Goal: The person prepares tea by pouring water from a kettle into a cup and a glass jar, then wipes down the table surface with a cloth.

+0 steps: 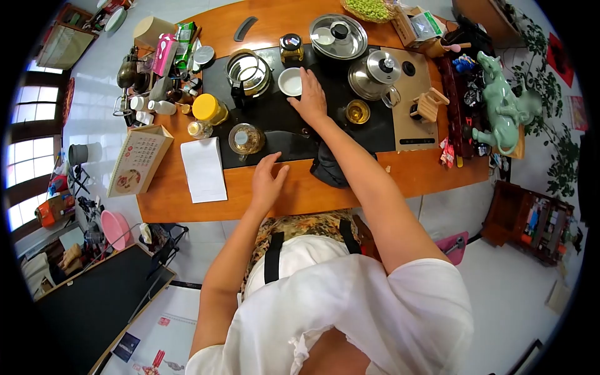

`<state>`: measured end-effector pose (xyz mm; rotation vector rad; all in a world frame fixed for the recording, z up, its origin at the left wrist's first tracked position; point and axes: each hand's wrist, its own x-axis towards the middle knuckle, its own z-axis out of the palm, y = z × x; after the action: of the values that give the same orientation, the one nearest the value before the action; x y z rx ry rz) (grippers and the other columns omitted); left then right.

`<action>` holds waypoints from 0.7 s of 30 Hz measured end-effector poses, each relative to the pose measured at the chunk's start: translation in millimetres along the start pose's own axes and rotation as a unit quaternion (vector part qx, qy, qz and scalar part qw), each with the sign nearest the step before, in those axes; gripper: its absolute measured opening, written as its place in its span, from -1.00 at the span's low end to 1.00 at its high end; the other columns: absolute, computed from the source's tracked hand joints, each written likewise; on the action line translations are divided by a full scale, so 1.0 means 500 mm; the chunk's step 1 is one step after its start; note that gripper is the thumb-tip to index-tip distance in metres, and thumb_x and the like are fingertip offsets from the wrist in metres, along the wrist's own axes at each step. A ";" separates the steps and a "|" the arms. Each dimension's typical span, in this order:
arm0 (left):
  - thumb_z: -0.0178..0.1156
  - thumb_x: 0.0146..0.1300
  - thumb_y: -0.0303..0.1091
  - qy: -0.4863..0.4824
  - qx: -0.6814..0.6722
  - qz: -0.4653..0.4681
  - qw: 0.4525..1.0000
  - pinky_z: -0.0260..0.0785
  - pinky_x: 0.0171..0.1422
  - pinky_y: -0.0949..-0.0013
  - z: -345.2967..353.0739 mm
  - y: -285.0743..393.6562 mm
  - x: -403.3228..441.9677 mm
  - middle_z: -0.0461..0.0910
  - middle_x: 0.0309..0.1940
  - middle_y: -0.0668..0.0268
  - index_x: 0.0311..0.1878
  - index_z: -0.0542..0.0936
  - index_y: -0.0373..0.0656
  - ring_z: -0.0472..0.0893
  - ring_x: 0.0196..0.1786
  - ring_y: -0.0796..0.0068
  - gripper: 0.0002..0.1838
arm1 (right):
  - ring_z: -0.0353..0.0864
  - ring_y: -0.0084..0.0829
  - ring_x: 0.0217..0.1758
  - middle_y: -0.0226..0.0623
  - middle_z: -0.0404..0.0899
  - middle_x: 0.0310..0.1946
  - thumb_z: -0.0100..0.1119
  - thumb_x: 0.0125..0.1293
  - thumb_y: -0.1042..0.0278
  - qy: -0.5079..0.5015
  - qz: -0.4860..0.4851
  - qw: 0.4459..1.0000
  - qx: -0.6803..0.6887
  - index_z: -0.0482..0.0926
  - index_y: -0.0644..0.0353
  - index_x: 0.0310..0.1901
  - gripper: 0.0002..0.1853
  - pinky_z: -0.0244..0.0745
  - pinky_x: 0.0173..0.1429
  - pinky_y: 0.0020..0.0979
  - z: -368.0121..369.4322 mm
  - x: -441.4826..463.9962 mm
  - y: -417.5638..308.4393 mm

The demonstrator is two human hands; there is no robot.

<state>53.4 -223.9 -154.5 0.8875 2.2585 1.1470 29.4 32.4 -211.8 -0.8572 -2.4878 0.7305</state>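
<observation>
My right hand [310, 100] reaches over the black tray [290, 142] to a small white bowl [290, 82]. Its fingers are stretched along the bowl's right side and the thumb is spread by the near rim; whether they press on it I cannot tell. My left hand [269, 182] hovers near the table's front edge, open, with nothing in it. Closest to it stands a glass jar [246, 139] with a pale lid. Behind the bowl is a dark-lidded jar [291, 48], and to its left a glass teapot [249, 73]. A glass cup of amber liquid [357, 112] is at the right.
A steel kettle [374, 76] and a lidded pot [338, 37] stand at the back right. White paper [204, 170], a yellow-lidded jar [210, 109] and a desk calendar [140, 161] are on the left. Dark cloth [330, 167] lies under my right forearm. A green figurine [504, 103] stands far right.
</observation>
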 end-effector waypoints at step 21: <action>0.32 0.35 -0.31 -0.064 -0.072 -0.029 0.995 0.47 0.15 0.30 0.036 -0.006 0.005 0.65 0.02 0.15 0.21 0.61 -0.22 0.63 0.06 0.29 -0.60 | 0.56 -0.52 -0.57 -0.32 0.58 -0.47 0.27 0.40 0.04 -0.100 0.390 0.870 0.286 0.50 0.21 0.00 -0.60 0.57 -0.49 -0.44 -0.452 -0.044 0.217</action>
<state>62.3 -213.9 -167.1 0.8082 2.0568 1.1763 211.8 168.3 -104.3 -1.5913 -1.8058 1.7811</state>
